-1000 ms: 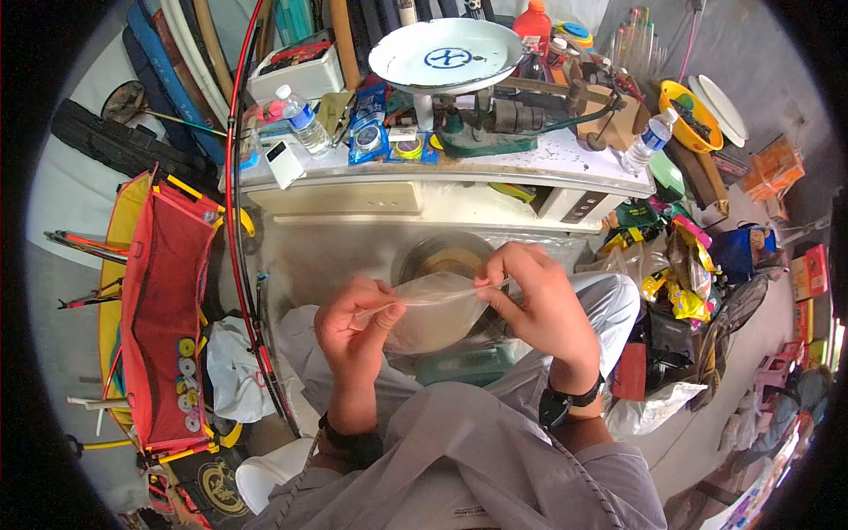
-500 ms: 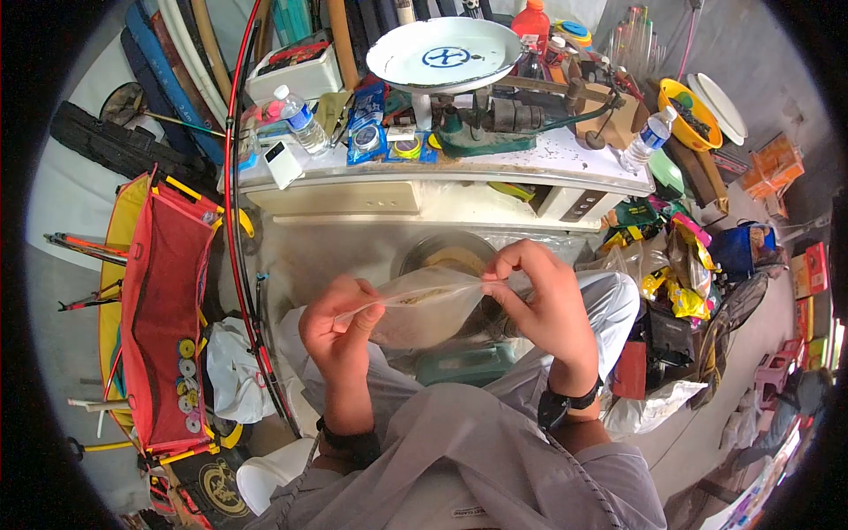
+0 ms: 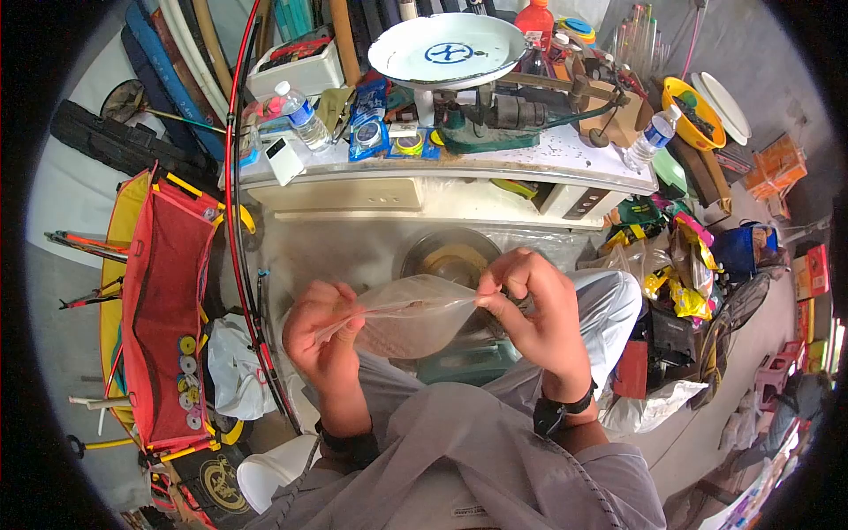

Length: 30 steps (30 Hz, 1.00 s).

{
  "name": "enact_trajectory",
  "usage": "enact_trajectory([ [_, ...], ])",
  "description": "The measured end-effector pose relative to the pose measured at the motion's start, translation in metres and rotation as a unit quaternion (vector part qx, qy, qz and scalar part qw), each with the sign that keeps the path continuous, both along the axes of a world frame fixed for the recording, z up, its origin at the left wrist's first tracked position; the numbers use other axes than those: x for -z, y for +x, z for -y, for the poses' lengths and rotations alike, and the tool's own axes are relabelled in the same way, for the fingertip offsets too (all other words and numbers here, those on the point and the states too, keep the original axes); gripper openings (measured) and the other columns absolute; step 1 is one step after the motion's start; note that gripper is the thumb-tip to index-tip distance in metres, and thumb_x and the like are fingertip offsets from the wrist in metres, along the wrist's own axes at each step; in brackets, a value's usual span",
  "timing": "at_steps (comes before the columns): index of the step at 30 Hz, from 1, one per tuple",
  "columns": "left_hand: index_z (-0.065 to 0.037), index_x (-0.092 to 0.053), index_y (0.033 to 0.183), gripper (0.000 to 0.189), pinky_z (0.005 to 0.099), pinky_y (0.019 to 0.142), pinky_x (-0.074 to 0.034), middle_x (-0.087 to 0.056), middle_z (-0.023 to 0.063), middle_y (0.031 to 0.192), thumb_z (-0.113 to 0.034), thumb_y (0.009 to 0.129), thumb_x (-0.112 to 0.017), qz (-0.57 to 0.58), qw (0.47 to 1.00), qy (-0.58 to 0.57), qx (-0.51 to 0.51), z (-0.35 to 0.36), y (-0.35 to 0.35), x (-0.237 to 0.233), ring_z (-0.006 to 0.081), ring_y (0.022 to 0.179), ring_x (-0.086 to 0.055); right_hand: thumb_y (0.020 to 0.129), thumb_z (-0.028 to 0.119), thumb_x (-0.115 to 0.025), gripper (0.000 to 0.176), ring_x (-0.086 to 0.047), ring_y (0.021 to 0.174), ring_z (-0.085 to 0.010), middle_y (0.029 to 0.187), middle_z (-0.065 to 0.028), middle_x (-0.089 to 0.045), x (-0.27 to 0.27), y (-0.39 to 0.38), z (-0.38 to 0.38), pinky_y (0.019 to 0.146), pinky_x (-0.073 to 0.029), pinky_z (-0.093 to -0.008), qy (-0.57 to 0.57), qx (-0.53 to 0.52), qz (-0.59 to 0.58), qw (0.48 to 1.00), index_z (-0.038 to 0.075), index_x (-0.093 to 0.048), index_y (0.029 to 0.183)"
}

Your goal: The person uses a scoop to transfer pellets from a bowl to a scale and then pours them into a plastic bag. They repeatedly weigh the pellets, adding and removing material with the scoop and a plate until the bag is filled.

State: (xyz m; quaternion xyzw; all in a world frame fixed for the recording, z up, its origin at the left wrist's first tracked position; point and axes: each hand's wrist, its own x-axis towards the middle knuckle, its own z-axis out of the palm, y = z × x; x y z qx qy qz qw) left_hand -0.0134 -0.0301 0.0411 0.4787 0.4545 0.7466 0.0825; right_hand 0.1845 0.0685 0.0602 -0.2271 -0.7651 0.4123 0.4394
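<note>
A clear plastic bag (image 3: 415, 322) hangs between my two hands above my lap, its mouth stretched sideways and parted. Something brownish shows through its film, too blurred to name. My left hand (image 3: 325, 331) pinches one corner of the rim between thumb and fingers. At the opposite corner, my right hand (image 3: 527, 305) grips the rim the same way. Behind the bag, a round metal basin (image 3: 452, 243) stands on the floor, partly hidden by the bag and my right hand. Below the bag sits a green container (image 3: 468, 364) between my legs.
Ahead is a white table (image 3: 353, 170) bearing a scale with a white enamel pan (image 3: 446, 49), water bottles (image 3: 303, 117) and tape rolls. A red bag on a frame (image 3: 168, 327) stands left, beside upright red and black rods (image 3: 235, 221). Colourful packets (image 3: 685, 274) are piled right.
The bag has shifted slightly left and its mouth gapes wider. My left hand has moved a little left and down; my right hand has moved slightly, still pinching.
</note>
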Motion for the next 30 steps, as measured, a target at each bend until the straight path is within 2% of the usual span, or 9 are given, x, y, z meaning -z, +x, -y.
enact_trajectory([
  [3,-0.002,-0.06,0.074,0.017,0.0333,0.065,-0.044,-0.054,0.004,0.068,-0.009,0.068,-0.074,0.009,1.0,-0.005,0.007,-0.001,-0.001,0.007,0.0156,0.064,-0.048,0.07,-0.006,-0.065,0.031,-0.055,0.069,-0.0241,0.073,-0.0084,-0.055,0.002,-0.002,0.001,0.063,-0.043,-0.0285,-0.062,0.01,-0.015,0.998,0.005,-0.037,0.075],
  [13,-0.001,-0.06,0.073,0.014,0.0326,0.064,-0.044,-0.054,0.0041,0.067,-0.006,0.069,-0.073,-0.014,0.999,-0.013,0.028,-0.01,0.0,0.014,0.0153,0.063,-0.047,0.07,-0.004,-0.067,0.03,-0.057,0.07,-0.0195,0.078,-0.0074,-0.06,0.013,-0.006,-0.006,0.063,-0.043,-0.0273,-0.095,0.016,-0.024,0.995,0.005,-0.039,0.076],
  [15,-0.001,-0.06,0.073,0.014,0.0326,0.064,-0.044,-0.054,0.0041,0.067,-0.006,0.069,-0.073,-0.007,0.999,-0.015,0.029,-0.011,0.0,0.013,0.0153,0.063,-0.047,0.07,-0.007,-0.067,0.034,-0.054,0.07,-0.0128,0.074,-0.0068,-0.058,0.013,-0.007,-0.006,0.065,-0.043,-0.0242,-0.074,0.031,0.021,0.997,0.006,-0.036,0.075],
  [22,-0.001,-0.06,0.072,0.014,0.0328,0.065,-0.044,-0.054,0.004,0.067,-0.005,0.069,-0.073,-0.001,0.999,-0.027,0.023,-0.011,-0.003,0.016,0.0151,0.062,-0.046,0.071,-0.007,-0.065,0.033,-0.053,0.068,-0.0156,0.075,-0.0075,-0.059,0.019,-0.011,-0.008,0.063,-0.042,-0.0247,-0.017,0.025,-0.009,0.999,0.006,-0.036,0.075],
  [24,-0.001,-0.06,0.072,0.014,0.0328,0.065,-0.044,-0.054,0.0041,0.067,-0.005,0.069,-0.073,0.006,0.999,-0.024,0.024,-0.012,-0.002,0.017,0.015,0.062,-0.047,0.072,-0.006,-0.063,0.026,-0.055,0.071,-0.0241,0.076,-0.0094,-0.057,0.02,-0.011,-0.007,0.063,-0.043,-0.0303,-0.028,0.018,-0.013,0.999,0.004,-0.039,0.077],
  [25,-0.001,-0.06,0.072,0.014,0.0329,0.065,-0.044,-0.054,0.0042,0.067,-0.006,0.069,-0.073,0.013,0.999,-0.021,0.024,-0.012,-0.001,0.018,0.015,0.062,-0.047,0.072,-0.006,-0.063,0.026,-0.055,0.071,-0.0241,0.076,-0.0094,-0.057,0.019,-0.011,-0.008,0.063,-0.043,-0.0303,-0.028,0.019,-0.013,0.999,0.004,-0.039,0.077],
  [27,-0.001,-0.06,0.072,0.013,0.0328,0.065,-0.044,-0.054,0.0042,0.067,-0.005,0.069,-0.073,0.016,0.999,-0.023,0.027,-0.012,0.0,0.018,0.0149,0.062,-0.047,0.072,-0.007,-0.064,0.029,-0.054,0.069,-0.0171,0.078,-0.0082,-0.058,0.016,-0.01,-0.009,0.065,-0.043,-0.0259,-0.004,0.02,0.019,1.0,0.006,-0.038,0.077],
  [30,-0.001,-0.06,0.073,0.013,0.0327,0.066,-0.045,-0.055,0.0044,0.067,-0.003,0.069,-0.072,0.011,0.999,-0.025,0.029,-0.014,0.001,0.016,0.0147,0.062,-0.047,0.073,-0.007,-0.063,0.028,-0.055,0.071,-0.017,0.077,-0.0085,-0.058,0.014,-0.01,-0.008,0.067,-0.043,-0.0259,-0.021,0.012,0.019,1.0,0.005,-0.039,0.079],
])
